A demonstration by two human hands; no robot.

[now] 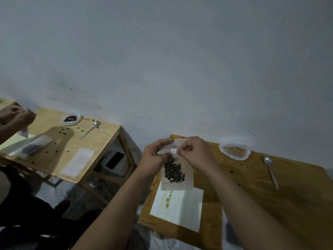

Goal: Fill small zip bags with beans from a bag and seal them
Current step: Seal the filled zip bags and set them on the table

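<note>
- A wooden table (270,195) runs back to a grey wall (162,60). A gap of floor separates it from a 2nd table (59,141) on the left.
- Bare wood lies between a sheet of paper (178,208) at the front left and a spoon (270,170) on the right.
- The left hand (155,156) and right hand (195,154) each pinch the top edge of a small zip bag (177,183), held upright above the paper.
- Dark beans (173,171) sit in its middle.
- A large plastic bag (235,151) lies open by the wall; its contents are unclear.
</note>
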